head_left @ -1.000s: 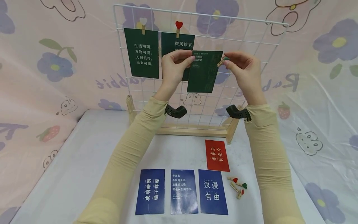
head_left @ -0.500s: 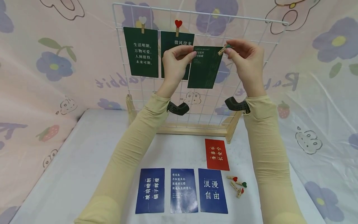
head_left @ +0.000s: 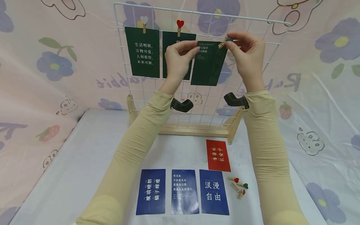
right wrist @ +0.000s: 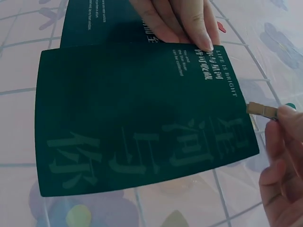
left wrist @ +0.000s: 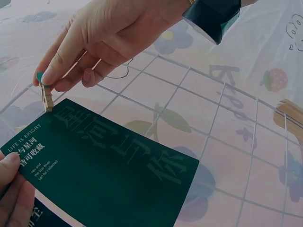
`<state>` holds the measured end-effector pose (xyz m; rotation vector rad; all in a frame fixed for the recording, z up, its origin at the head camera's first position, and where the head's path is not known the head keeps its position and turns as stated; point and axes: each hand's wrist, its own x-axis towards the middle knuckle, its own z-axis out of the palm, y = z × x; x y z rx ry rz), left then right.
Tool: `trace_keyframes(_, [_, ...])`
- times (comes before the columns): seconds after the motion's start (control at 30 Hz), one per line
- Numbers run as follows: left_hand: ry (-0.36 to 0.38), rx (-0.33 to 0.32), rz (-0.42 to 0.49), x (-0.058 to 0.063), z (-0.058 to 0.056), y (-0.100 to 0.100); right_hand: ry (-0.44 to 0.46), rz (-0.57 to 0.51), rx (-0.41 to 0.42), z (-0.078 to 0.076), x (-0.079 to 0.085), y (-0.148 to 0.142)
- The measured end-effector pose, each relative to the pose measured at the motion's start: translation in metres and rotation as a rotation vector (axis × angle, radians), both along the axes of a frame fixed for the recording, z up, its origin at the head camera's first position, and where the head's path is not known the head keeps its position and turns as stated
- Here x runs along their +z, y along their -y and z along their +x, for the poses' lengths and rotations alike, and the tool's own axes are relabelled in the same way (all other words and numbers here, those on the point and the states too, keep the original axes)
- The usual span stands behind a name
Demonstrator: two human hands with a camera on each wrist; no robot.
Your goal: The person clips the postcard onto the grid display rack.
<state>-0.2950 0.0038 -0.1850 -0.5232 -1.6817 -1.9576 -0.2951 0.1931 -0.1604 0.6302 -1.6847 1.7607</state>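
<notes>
My left hand [head_left: 179, 64] pinches the upper left edge of a dark green card [head_left: 208, 67], held upright before the white wire grid [head_left: 202, 109]. Between thumb and fingers, my right hand [head_left: 248, 56] pinches a small wooden clothespin [right wrist: 262, 110] with a green heart. The clothespin's tip is right at the card's top edge, near its right corner. Two more green cards hang to the left: one card [head_left: 142, 53] under a white-heart clothespin [head_left: 144, 25], another card [head_left: 168, 37] under a red-heart clothespin [head_left: 179, 28], partly hidden by my left hand.
The grid stands in a wooden base [head_left: 194, 130]. Below it on the white table [head_left: 92, 150] lie a red card [head_left: 218, 155], a row of blue cards [head_left: 185, 204] and several loose heart clothespins [head_left: 239, 187]. A patterned cloth [head_left: 70, 47] hangs behind.
Both hands have risen with the green card and the clothespin, the card also shifting slightly right toward the hanging cards' height. The clothespin has come to the card's top edge.
</notes>
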Motion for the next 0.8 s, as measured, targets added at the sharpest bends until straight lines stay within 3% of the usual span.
trace_keyframes(0.23, [-0.047,0.027,-0.030,0.006,0.006,0.000,-0.025,0.049,-0.066,0.002,0.003,0.001])
trace_keyframes(0.53, [-0.068,0.059,-0.037,-0.005,-0.023,-0.002,-0.027,0.103,-0.122,-0.005,0.005,-0.002])
trace_keyframes(0.8, [-0.083,0.065,-0.036,-0.006,-0.028,-0.003,-0.056,0.232,-0.228,-0.011,0.008,-0.002])
